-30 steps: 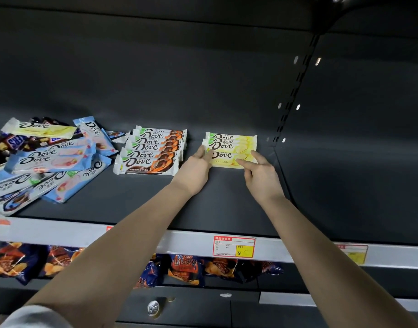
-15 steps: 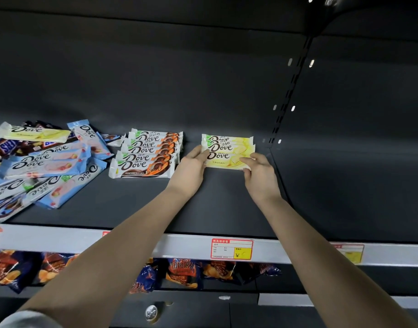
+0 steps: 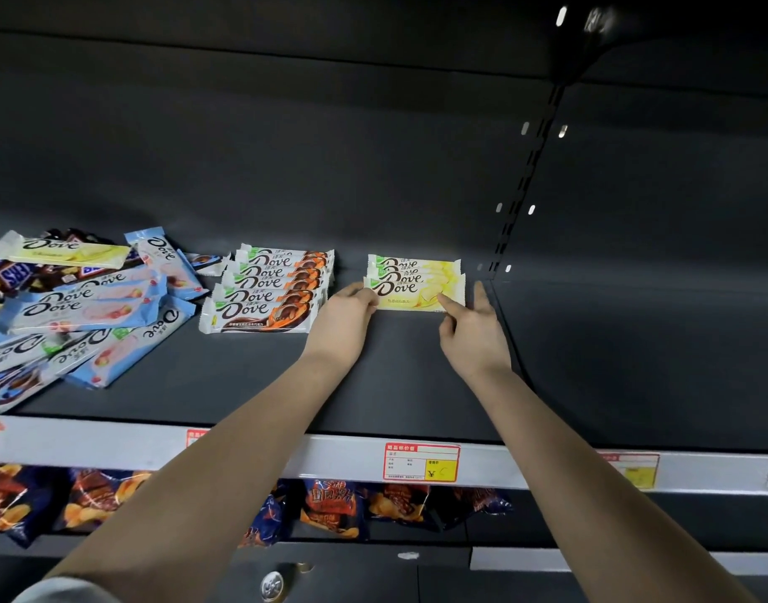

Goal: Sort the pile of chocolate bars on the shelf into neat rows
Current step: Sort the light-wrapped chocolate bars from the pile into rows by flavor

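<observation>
Fingers (image 3: 367, 298) of the left hand (image 3: 345, 317) are bunched against the left end of the front bar in the short stack of pale-yellow wrapped chocolate bars (image 3: 417, 280); whether they pinch the wrapper or only press on it I cannot tell. On the right hand (image 3: 473, 337) the forefinger is stretched out and touches the bar's front edge near its right end, the thumb is raised, and the other fingers are loosely curled.

The yellow stack lies flat on the dark grey metal shelf (image 3: 373, 385), just beside the neat overlapping row of brown-and-orange wrapped chocolate bars (image 3: 269, 289). To my eye the step in hand is squaring this yellow row.

Much of the task seems left: the loose pile of light-blue wrapped chocolate bars (image 3: 90, 306) sprawls at the shelf's left end, with one more pale-yellow bar (image 3: 64, 252) lying on top at the back. The next move probably calls for letting go here, reaching well left to that lone yellow bar, and laying it in front of the stack, label facing the same way.
</observation>
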A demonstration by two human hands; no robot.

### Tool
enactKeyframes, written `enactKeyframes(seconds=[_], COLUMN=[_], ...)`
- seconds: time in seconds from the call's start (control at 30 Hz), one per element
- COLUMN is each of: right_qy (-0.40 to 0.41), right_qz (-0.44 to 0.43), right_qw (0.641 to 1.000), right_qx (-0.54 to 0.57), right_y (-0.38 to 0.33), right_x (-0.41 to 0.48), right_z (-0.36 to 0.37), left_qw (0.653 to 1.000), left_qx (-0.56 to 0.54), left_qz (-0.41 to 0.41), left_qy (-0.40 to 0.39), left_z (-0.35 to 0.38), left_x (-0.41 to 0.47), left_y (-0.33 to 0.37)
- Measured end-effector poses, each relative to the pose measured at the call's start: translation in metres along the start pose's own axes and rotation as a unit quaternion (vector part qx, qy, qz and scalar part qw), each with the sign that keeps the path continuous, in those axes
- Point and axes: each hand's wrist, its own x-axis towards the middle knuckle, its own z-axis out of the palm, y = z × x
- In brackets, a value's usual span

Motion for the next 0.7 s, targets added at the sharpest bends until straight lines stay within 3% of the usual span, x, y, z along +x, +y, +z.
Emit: enactKeyframes(seconds=[0.5, 0.7], right_qy=[-0.001, 0.033], right_qz=[-0.023, -0.052], right_qw=[0.998, 0.998], right_qx=[0.063, -0.033], right_y=[0.0019, -0.0051], right_x=[-0.0005, -0.0029], right_z=[-0.0027, -0.0067], left_qw=[1.000, 0.999], left_qx=[0.001, 0.033], left_qz=[0.012, -0.004], left_qy=[-0.011, -0.040], left_z=[0.0044, 0.0019], left_x=[0.0034, 0.0044], left_y=[-0.0022, -0.0009])
